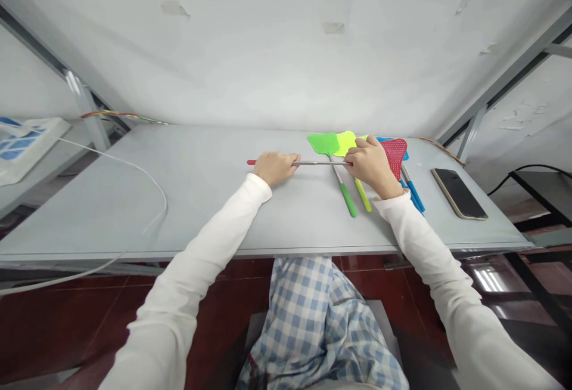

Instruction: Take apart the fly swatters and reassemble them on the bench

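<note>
A red fly swatter [317, 163] is held parallel to the back edge of the desk [214, 199], its handle clamped by the left hand's [276, 167] fingers, its shaft by the right hand's [370, 163]. A green swatter [324, 143] is crossed by it; blue swatters [415, 195] are partly covered. A phone [459, 194] is laid near the right edge; the front edge is crossed by a white cable [154, 178].

Left hand [274, 169]: closed round the red swatter [316, 163] by its handle
Right hand [370, 163]: gripping it just below the head
Green swatter [322, 144]: beside a yellow swatter [344, 143] on the table [214, 217]
Phone [459, 193]: screen up, right of the blue swatters [414, 189]
Cable [165, 199]: white, across the table's left part
</note>
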Available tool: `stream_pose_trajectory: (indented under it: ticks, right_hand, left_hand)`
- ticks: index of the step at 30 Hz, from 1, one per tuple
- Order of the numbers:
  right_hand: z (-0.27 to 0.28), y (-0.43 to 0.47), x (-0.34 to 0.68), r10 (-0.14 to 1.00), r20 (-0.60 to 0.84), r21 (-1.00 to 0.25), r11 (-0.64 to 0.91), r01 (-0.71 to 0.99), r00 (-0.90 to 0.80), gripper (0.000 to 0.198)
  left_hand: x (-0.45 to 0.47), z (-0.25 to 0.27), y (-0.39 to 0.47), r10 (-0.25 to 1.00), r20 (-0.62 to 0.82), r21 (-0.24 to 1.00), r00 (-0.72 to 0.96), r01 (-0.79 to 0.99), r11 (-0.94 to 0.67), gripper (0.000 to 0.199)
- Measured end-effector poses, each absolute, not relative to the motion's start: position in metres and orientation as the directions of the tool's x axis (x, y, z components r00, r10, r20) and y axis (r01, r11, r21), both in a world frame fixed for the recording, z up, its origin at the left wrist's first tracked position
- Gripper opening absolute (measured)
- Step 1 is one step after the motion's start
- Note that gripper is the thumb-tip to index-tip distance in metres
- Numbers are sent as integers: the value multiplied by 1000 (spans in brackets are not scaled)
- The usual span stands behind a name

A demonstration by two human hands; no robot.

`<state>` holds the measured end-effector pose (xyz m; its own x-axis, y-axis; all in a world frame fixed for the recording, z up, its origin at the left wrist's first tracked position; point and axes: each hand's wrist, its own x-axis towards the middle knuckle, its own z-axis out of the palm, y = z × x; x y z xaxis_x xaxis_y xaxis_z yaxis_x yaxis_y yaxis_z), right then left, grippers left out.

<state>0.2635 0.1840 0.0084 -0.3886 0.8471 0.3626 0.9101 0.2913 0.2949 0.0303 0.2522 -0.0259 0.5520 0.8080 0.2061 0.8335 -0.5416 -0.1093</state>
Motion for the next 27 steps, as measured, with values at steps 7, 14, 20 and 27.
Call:
stream_pose_trajectory:
  ticks: [7, 14, 20, 27]
  right_hand:
    - [2, 185, 245, 855, 294, 314, 336, 888, -427, 26]
    - [-6, 185, 234, 839, 256, 362, 377, 853, -480, 27]
    - [-15, 184, 238, 788, 371, 381, 354, 854, -492, 26]
    - [-17, 186, 245, 725, 478, 383, 336, 860, -496, 24]
  left_hand:
    - [52, -22, 228, 800, 154, -104, 580, 815, -571, 49]
    - [58, -23, 222, 802, 167, -67, 573, 819, -570, 52]
    - [47, -26, 234, 805, 215, -51, 553, 830, -556, 52]
    - [40, -26, 242, 777, 336, -20, 532, 829, -558, 54]
